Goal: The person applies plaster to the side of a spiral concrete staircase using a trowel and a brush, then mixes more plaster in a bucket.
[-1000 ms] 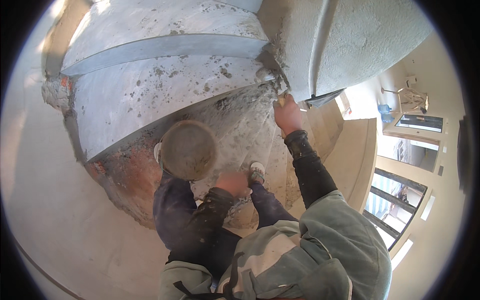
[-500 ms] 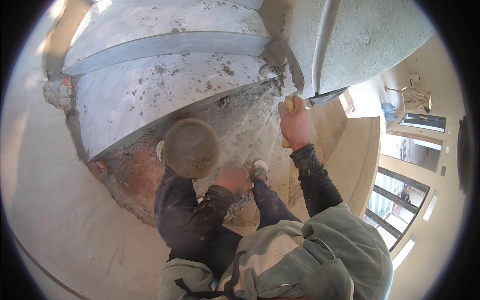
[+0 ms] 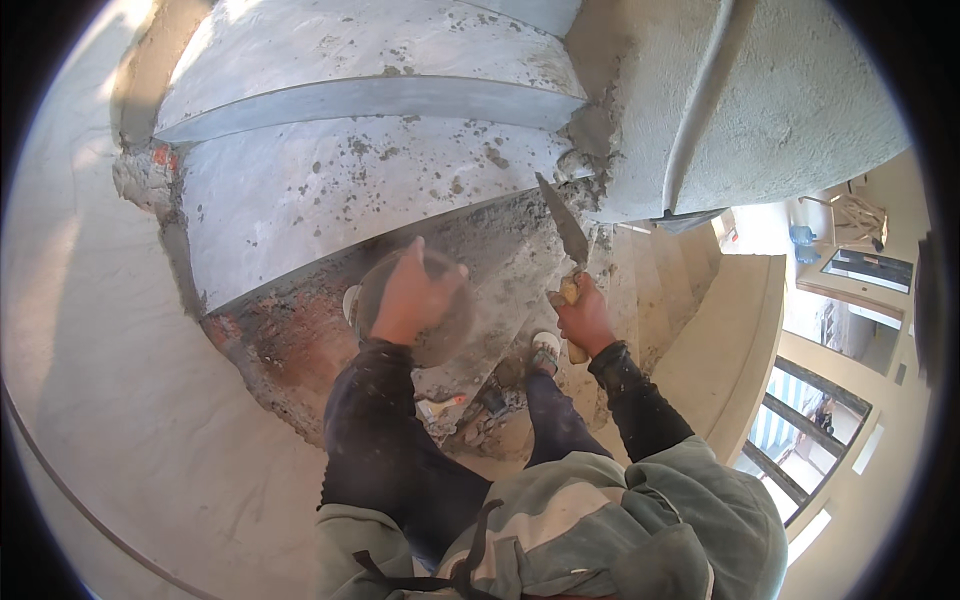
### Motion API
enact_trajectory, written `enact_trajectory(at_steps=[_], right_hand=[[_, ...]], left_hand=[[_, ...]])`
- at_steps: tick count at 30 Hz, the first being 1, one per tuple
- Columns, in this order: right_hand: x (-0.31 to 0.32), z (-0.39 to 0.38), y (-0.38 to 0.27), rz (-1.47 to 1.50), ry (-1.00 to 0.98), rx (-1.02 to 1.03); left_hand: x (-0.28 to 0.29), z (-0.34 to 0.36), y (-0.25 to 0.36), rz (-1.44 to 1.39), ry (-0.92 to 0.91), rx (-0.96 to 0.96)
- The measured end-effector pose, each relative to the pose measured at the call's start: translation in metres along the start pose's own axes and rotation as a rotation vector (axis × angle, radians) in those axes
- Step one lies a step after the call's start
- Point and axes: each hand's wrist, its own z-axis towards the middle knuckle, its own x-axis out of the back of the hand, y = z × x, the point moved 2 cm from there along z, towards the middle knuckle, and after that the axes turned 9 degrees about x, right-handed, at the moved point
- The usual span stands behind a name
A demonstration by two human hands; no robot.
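Note:
My right hand (image 3: 585,322) is wrapped round the pale handle of a pointed trowel (image 3: 567,228). The trowel's mortar-smeared blade points up and left, toward the corner where the white stair riser meets the curved wall. Over a round, brownish pan-like container (image 3: 455,322) is my left hand (image 3: 408,302), slightly blurred. Its fingers are stretched out and the thumb stands apart. It hides much of the container; whether it touches it I cannot tell.
White steps (image 3: 370,165) spotted with mortar rise ahead, beside a curved plastered wall (image 3: 780,120). Rough rubble and reddish brick (image 3: 285,335) lie below the riser. A small red-and-white object (image 3: 440,405) rests near my feet. Lower steps (image 3: 655,270) descend at the right.
My right hand has drawn back from the wall corner, and the trowel blade now shows. My left hand has moved up and forward from between my legs to over the container.

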Motion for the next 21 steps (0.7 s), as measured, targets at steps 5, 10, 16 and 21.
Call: enact_trajectory(at_steps=[5, 10, 16, 21], right_hand=[[-0.003, 0.021, -0.067, 0.819, -0.129, -0.355], [-0.004, 0.078, -0.057, 1.186, -0.243, -0.465], [-0.007, 0.138, -0.050, 1.571, -0.404, -0.475], [-0.005, 0.134, -0.063, 1.682, -0.390, -0.507]], left_hand=[[0.044, 0.114, -0.022, -1.136, -0.222, 0.218], [0.025, 0.212, -0.022, -1.576, -0.242, 0.073], [-0.008, 0.258, -0.025, -1.652, -0.279, -0.210], [-0.023, 0.280, -0.006, -1.696, -0.260, -0.276]])
